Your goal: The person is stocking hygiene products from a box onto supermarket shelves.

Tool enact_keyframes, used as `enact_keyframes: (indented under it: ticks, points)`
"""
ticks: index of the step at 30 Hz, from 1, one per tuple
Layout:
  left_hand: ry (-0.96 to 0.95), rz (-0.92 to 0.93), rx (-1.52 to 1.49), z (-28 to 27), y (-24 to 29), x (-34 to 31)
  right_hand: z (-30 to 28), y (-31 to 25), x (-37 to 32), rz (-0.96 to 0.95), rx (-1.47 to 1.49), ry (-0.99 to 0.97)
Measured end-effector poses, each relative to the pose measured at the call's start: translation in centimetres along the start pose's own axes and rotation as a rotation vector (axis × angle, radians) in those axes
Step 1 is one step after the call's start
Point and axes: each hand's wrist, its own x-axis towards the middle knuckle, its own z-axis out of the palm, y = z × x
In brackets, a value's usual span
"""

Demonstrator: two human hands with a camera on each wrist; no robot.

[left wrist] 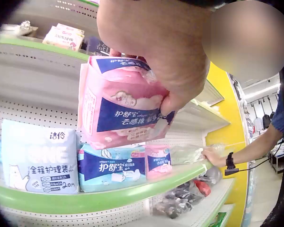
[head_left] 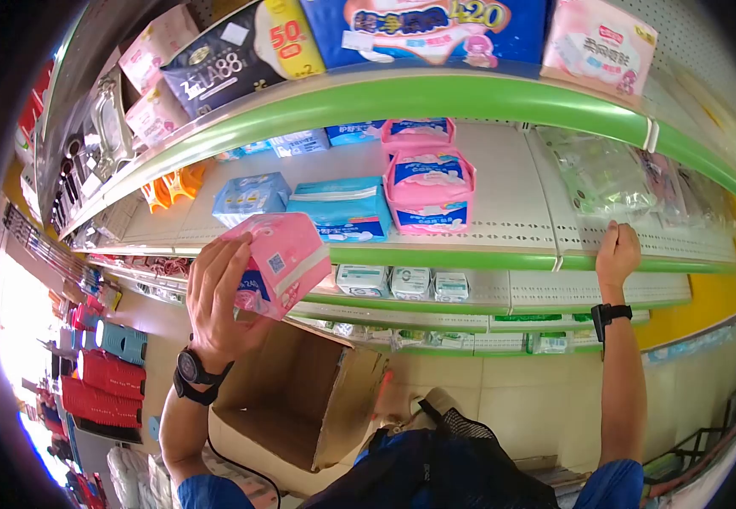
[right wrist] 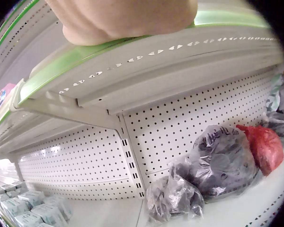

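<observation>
My left hand (head_left: 215, 293) grips a pink package (head_left: 287, 263) in front of the shelf edge, over an open cardboard box; in the left wrist view the thumb of that hand (left wrist: 156, 52) lies on the package's printed face (left wrist: 128, 113). Behind it on the shelf stand a light-blue package (head_left: 252, 197), a teal package (head_left: 340, 208) and pink packages (head_left: 430, 191). Far to the right, my right hand (head_left: 618, 253) rests on the green shelf edge beside clear plastic bags (head_left: 593, 174). The right wrist view shows only part of this hand (right wrist: 128, 19), its fingers hidden.
The cardboard box (head_left: 355, 399) stands on the floor below the shelves. Large packs (head_left: 436, 34) line the shelf above. Lower down are small white-and-teal packs (head_left: 362, 280), and bagged dark items (right wrist: 222, 163) lie under the right hand. Red baskets (head_left: 109, 386) are at the far left.
</observation>
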Motion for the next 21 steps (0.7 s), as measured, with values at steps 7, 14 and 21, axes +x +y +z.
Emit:
enact_keyframes:
  ticks: [7, 14, 21]
  points:
    - [0.009, 0.042, -0.05, 1.3, 1.8, 1.1, 0.0, 0.0, 0.1, -0.011, 0.002, 0.011]
    - [0.006, 0.098, -0.23, 3.4, 5.6, 2.3, -0.2, -0.3, 0.0, -0.021, 0.026, 0.016]
    - [0.029, 0.368, -0.51, 8.2, 13.9, 7.5, 0.0, -0.4, 0.4, -0.025, 0.022, 0.01]
